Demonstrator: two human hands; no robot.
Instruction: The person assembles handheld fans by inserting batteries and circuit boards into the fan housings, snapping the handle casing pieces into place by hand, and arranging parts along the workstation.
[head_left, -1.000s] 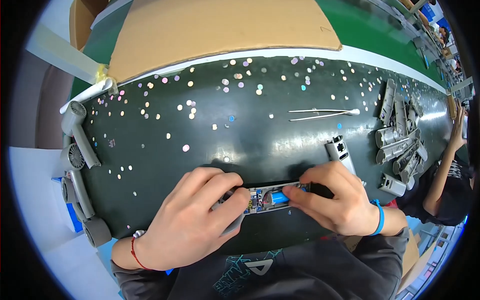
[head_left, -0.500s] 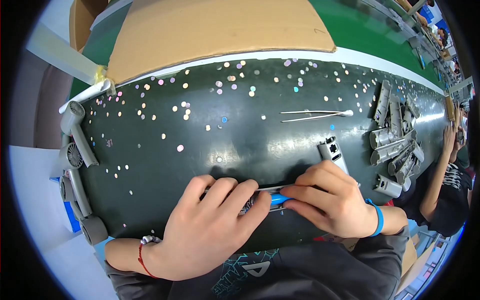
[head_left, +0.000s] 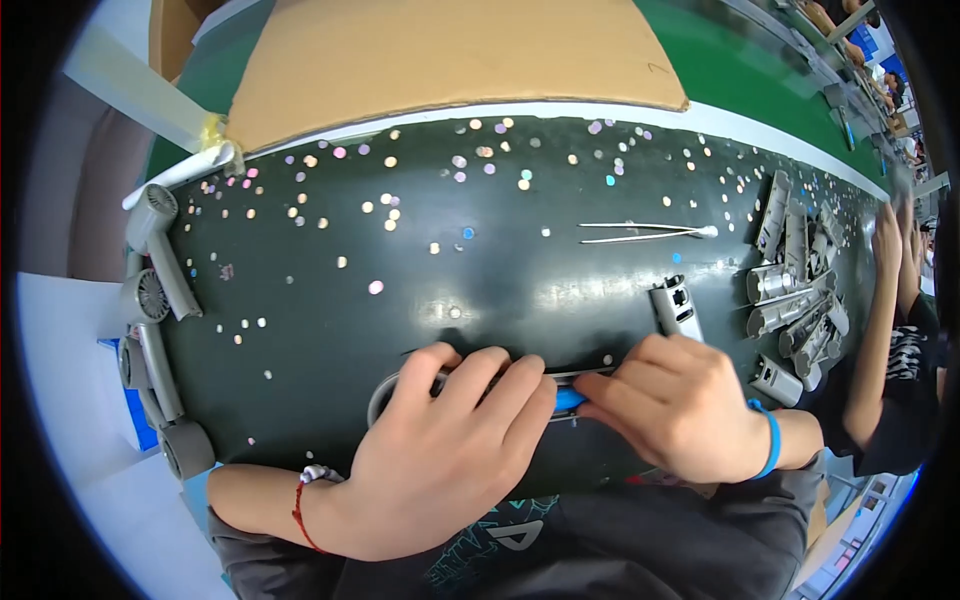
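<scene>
My left hand [head_left: 450, 440] lies curled over a grey hair-dryer-like housing [head_left: 378, 402], whose rounded end shows left of the fingers. A smooth blue part [head_left: 570, 399] sits in the narrow section of this housing, between my two hands. My right hand [head_left: 680, 410] is closed at that end, with thumb and fingers pinching around the blue part and the housing edge. My fingers hide most of the inside. Just beyond my right hand, a grey handle shell [head_left: 678, 308] with cut-outs lies on the dark table.
Metal tweezers [head_left: 650, 234] lie farther back. Grey shell halves [head_left: 785, 312] are heaped at right, near a co-worker's arm [head_left: 872, 360]. Several grey hair-dryer-like bodies [head_left: 153, 297] line the left edge. Small round stickers [head_left: 376, 287] dot the table; a cardboard sheet [head_left: 450, 55] covers the back.
The housing's rounded end has come into sight left of my left hand. My right fingers have closed more tightly by the blue part. The co-worker's hands have moved up.
</scene>
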